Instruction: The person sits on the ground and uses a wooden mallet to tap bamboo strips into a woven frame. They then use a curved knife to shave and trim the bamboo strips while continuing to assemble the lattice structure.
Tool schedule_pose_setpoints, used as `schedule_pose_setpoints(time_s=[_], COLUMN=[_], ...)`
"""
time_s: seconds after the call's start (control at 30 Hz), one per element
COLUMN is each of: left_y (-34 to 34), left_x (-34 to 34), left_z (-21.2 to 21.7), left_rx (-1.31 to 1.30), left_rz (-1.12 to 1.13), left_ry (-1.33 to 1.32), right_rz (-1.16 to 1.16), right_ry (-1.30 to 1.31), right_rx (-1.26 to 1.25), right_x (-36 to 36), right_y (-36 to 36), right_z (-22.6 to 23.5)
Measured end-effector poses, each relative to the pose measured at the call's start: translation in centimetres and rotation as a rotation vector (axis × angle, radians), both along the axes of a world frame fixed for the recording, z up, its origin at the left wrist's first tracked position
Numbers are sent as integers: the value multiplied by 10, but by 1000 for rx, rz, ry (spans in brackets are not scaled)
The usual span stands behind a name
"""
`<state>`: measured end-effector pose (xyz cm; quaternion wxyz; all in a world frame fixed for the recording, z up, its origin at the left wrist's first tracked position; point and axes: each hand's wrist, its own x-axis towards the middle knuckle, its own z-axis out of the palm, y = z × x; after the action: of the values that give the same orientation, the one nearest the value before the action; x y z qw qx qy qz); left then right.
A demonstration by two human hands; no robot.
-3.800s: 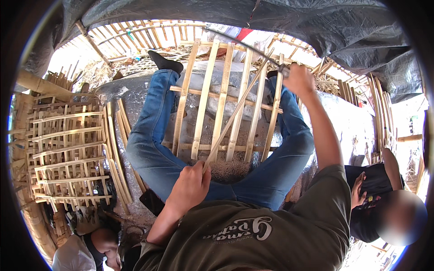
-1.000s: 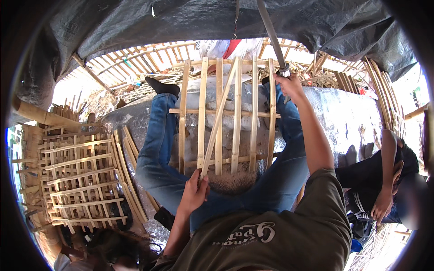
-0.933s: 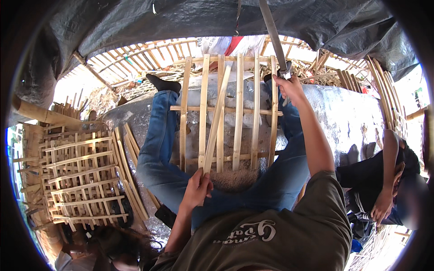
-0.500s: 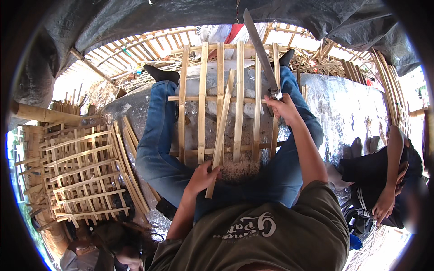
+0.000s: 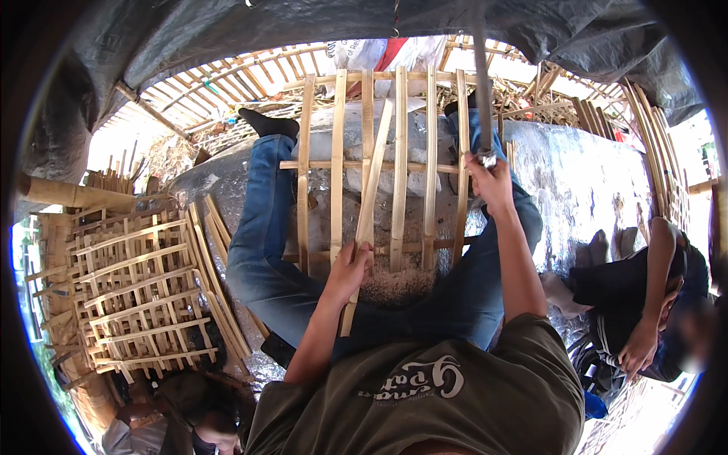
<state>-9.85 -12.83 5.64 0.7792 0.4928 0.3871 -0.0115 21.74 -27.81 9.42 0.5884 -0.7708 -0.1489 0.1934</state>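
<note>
A bamboo slat frame [image 5: 399, 121] lies across my lap, between my legs in blue jeans [image 5: 265, 250]. My left hand [image 5: 350, 269] grips a loose bamboo slat [image 5: 371, 205] that runs diagonally over the frame. My right hand [image 5: 491, 180] is closed on the handle of a long metal blade [image 5: 481, 76], held upright above the frame's right edge.
A stack of finished bamboo frames [image 5: 136, 288] stands at my left, with loose slats [image 5: 216, 280] leaning against it. A seated person in dark clothes [image 5: 644, 303] is at my right, another person [image 5: 189, 417] at lower left. A dark tarp [image 5: 227, 38] hangs overhead.
My right hand swung the blade from a tilted position over the frame to upright at its right edge. My left hand has kept hold of the diagonal slat.
</note>
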Motion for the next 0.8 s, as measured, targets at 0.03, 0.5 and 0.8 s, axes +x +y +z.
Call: schedule_pose_setpoints(time_s=[0.03,0.5,0.8], left_y=[-2,-16,-18], left_x=[-2,-2,-4], left_z=[12,73,80], left_rx=[25,184,454], left_rz=[17,-58,-22], left_ry=[-12,-112,-121], right_rz=[-31,298,689], right_ry=[-43,-868,-1012], right_rx=[20,-451,-605], right_x=[0,-71,-111], right_y=[-2,11,27], right_z=[7,88,81])
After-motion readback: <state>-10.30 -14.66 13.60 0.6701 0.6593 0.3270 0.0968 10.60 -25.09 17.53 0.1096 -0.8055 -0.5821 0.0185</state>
